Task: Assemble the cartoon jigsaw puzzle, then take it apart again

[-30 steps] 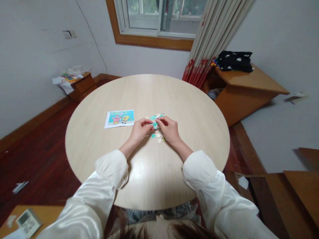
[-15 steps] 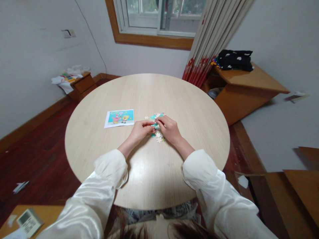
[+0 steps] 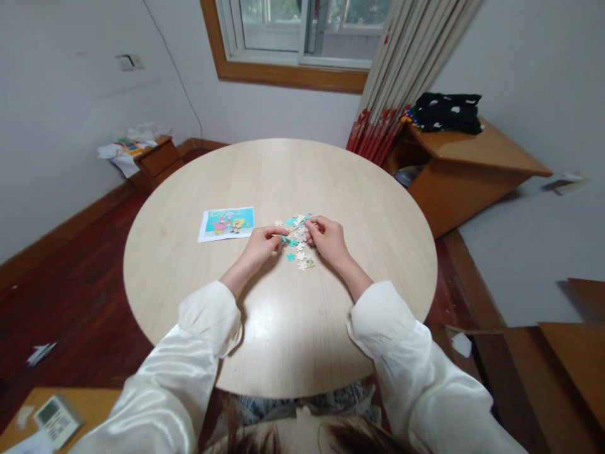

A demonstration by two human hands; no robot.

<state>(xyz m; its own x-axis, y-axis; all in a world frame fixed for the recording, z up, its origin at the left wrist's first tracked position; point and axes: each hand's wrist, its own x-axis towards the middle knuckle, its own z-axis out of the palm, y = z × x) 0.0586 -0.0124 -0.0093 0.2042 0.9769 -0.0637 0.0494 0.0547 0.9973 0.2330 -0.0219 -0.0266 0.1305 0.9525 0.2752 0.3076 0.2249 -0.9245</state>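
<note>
A small heap of jigsaw pieces (image 3: 300,247) lies near the middle of the round table, some turquoise side up and others pale side up. At the heap's left edge is my left hand (image 3: 261,244), thumb and forefinger closed around a turquoise jigsaw piece (image 3: 284,239) that is partly hidden. My right hand (image 3: 329,239) rests at the right edge of the heap with curled fingers pressed together; whatever is between the fingertips is too small to make out. A printed picture (image 3: 227,224) of cartoon figures on turquoise lies flat to the left of my left hand.
The round pale wooden table (image 3: 293,340) is in front of me. A wooden cabinet (image 3: 486,151) with dark spotted cloth on top stands at the right, beside a curtain (image 3: 401,69). A device with a screen and keys (image 3: 58,421) lies on a surface at the lower left.
My hands, which were close together over the heap, have moved apart, the left one leftward and the right one rightward. More of the jigsaw pieces between them now show.
</note>
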